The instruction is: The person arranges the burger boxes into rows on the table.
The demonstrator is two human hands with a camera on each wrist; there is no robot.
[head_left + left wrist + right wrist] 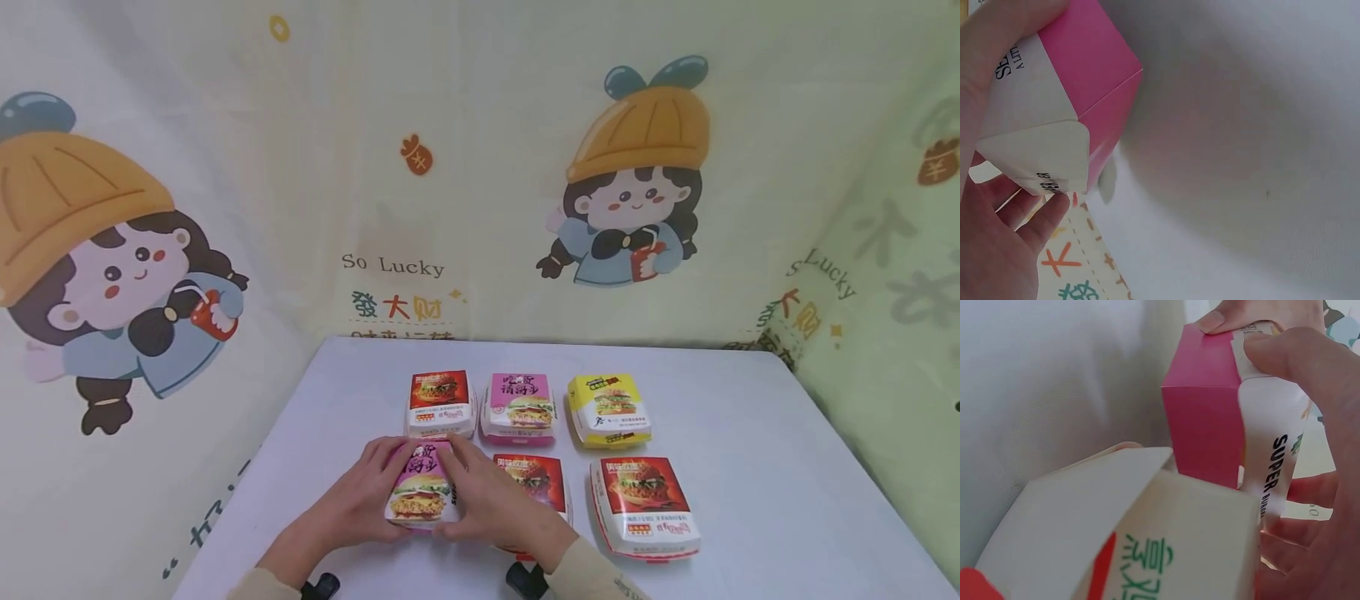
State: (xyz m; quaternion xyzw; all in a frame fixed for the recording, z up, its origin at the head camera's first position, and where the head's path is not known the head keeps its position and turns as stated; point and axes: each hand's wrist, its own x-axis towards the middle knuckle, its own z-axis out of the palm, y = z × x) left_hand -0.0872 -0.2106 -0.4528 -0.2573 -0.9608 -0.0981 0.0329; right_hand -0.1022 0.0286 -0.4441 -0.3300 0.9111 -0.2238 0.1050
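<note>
Between my two hands is a pink-and-white burger box [422,492] with a burger picture on its lid. My left hand [367,492] grips its left side, and my right hand [491,497] grips the right side. In the left wrist view the box's pink lower part [1094,56] faces the camera, with the left thumb on one edge and fingers around the far side. The right wrist view shows the box [1207,419] with "SUPER" on its white flap, the right thumb on top and fingers behind. Beside it, partly behind my right hand, lies a red-and-white burger box [536,483].
Behind my hands stand a red-and-white box [441,404], a pink box [519,408] and a yellow box [609,410] in a row. Another red-and-white box [643,508] sits at front right. The white table [780,475] meets a printed cloth backdrop [495,208].
</note>
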